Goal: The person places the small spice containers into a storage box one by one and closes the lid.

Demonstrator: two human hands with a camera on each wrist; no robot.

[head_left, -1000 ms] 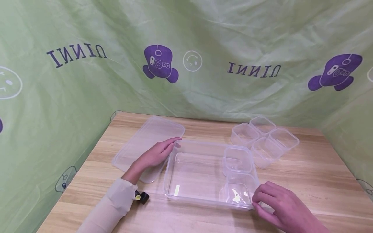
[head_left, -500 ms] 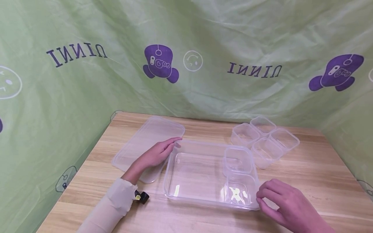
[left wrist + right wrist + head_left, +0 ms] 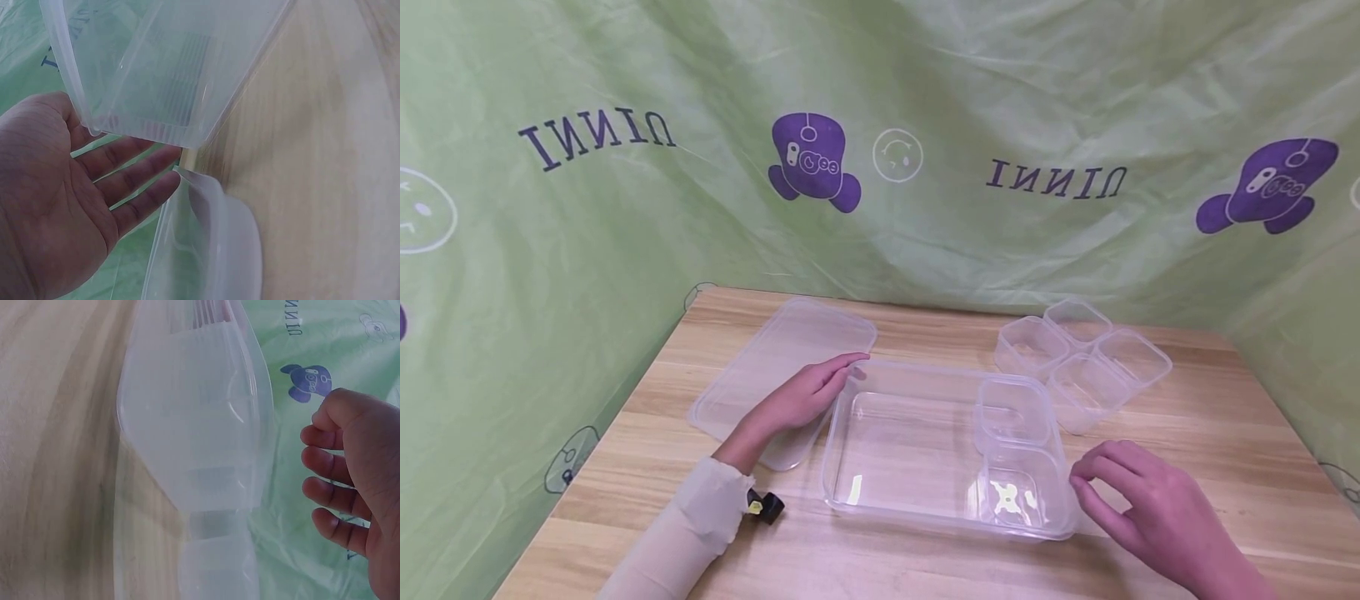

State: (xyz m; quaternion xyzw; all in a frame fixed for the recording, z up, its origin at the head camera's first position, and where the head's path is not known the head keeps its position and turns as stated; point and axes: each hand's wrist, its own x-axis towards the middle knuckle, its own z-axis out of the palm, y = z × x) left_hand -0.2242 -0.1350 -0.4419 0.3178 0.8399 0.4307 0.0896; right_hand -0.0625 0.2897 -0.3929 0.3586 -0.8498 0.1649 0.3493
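Container (image 3: 917,512), clear plastic and set lengthwise from left to right, sits between the person's left hand (image 3: 801,398), fingers nearly straight and touching its left end, and right hand (image 3: 1157,504), loosely curled, empty and just beside its right end. Two small tubs (image 3: 1013,412) stand inside; wooden bench (image 3: 1213,408) beneath, green printed cloth (image 3: 925,242) behind.

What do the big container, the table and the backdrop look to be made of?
Big container: probably clear plastic, smooth and glossy; wood grain shows through, with bright glints. Table: wood or wood-look laminate, smooth-looking, visibly grained. Backdrop: fabric or plastic sheeting, faintly shiny, softly creased.
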